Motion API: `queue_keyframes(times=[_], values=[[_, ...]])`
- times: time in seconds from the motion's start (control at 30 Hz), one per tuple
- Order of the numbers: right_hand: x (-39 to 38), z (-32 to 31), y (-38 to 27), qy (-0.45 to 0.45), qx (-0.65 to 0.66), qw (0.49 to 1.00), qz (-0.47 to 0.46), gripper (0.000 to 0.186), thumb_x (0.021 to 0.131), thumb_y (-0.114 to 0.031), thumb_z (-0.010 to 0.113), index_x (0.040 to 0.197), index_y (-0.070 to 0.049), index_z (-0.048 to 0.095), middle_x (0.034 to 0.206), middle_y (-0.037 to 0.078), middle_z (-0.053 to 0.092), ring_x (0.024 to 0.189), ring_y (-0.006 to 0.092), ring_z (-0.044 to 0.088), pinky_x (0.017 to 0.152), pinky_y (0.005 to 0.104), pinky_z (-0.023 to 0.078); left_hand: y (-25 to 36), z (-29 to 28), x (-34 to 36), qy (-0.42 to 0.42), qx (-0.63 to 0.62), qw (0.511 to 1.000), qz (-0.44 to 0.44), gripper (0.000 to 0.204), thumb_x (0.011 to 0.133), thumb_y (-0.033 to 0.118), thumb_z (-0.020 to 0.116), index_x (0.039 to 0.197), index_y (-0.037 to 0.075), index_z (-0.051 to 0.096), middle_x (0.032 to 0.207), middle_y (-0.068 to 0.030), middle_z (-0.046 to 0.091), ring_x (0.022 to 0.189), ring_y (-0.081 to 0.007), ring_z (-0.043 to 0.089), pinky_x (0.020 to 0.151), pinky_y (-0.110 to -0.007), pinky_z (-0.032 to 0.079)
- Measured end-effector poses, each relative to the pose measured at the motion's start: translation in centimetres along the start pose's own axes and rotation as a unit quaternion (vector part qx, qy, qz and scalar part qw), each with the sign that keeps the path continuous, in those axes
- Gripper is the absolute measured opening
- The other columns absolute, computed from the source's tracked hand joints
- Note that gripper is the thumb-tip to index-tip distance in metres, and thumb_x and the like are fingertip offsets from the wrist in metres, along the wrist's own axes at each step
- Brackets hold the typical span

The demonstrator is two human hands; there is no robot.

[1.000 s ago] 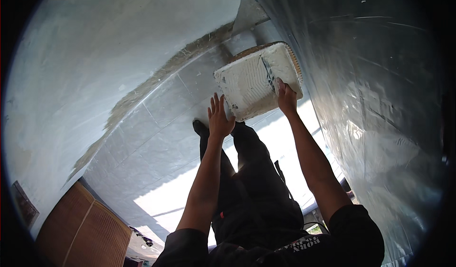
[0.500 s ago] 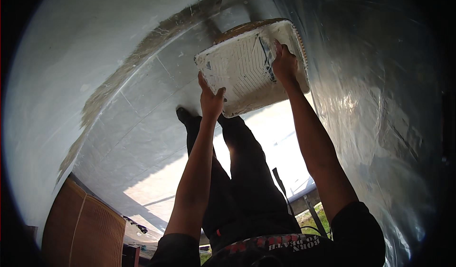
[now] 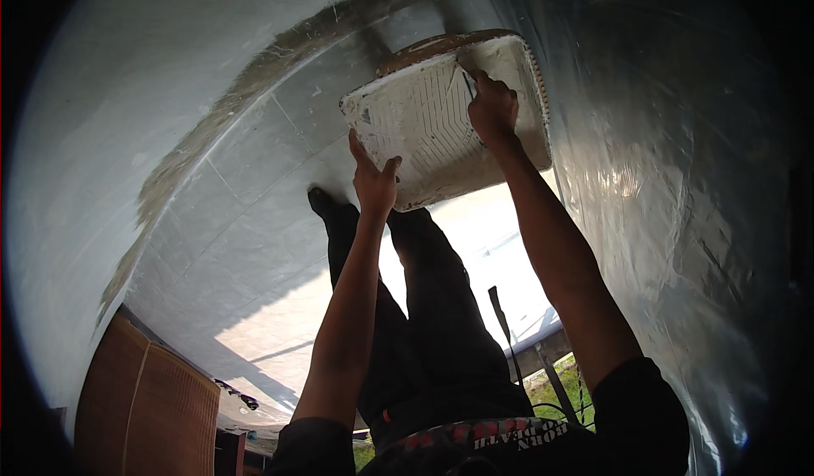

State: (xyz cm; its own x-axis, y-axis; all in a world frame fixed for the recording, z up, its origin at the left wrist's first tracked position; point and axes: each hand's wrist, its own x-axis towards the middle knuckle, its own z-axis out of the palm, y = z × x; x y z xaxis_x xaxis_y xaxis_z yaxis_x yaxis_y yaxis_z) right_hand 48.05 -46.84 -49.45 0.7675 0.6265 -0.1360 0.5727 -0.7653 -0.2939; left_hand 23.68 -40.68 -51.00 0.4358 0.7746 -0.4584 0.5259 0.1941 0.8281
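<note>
Gripping a white ribbed paint tray point(image 3: 424, 128) with both hands: left hand point(image 3: 374, 181) clasps its lower edge, right hand point(image 3: 492, 108) fingers curled onto its face, above tiled floor point(image 3: 254, 247)

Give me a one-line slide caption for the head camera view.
Both hands, left hand and right hand, hold a paint-caked white tray above a grey tiled floor.

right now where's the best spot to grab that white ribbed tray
By its raised rim, one hand on each of two opposite sides. The white ribbed tray is broad, shallow and tilted, so a one-sided hold would likely let it swing. The left hand is at the near edge; the right hand is on the ribbed face.
</note>
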Motion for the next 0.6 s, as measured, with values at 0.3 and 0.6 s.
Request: queue_keyframes(times=[0.3,0.6], values=[[-6.9,-0.3,-0.2,-0.024,0.039,0.984,-0.170,0.046,0.078,0.008,0.052,0.110,-0.019,0.070,0.103,-0.002,0.075,0.100,0.0188,0.069,0.081,0.0439,0.044,-0.2,-0.9,0.0,0.005,-0.020,1.000,0.004,0.096,0.080,0.013,0.068,0.157,0.009,0.011,0.151,-0.0290,0.042,0.126,-0.0425,0.056,0.102,-0.041,0.047],[-1.0,-0.5,-1.8,0.007,0.008,0.981,-0.194,0.043,0.077,0.006,0.057,0.106,-0.023,0.070,0.102,-0.006,0.072,0.099,0.0152,0.066,0.087,0.0394,0.044,-0.3,-0.1,-0.2,-0.002,-0.044,0.998,0.055,0.095,0.079,0.005,0.067,0.156,0.008,0.012,0.148,-0.0293,0.045,0.129,-0.0402,0.054,0.105,-0.040,0.044]])
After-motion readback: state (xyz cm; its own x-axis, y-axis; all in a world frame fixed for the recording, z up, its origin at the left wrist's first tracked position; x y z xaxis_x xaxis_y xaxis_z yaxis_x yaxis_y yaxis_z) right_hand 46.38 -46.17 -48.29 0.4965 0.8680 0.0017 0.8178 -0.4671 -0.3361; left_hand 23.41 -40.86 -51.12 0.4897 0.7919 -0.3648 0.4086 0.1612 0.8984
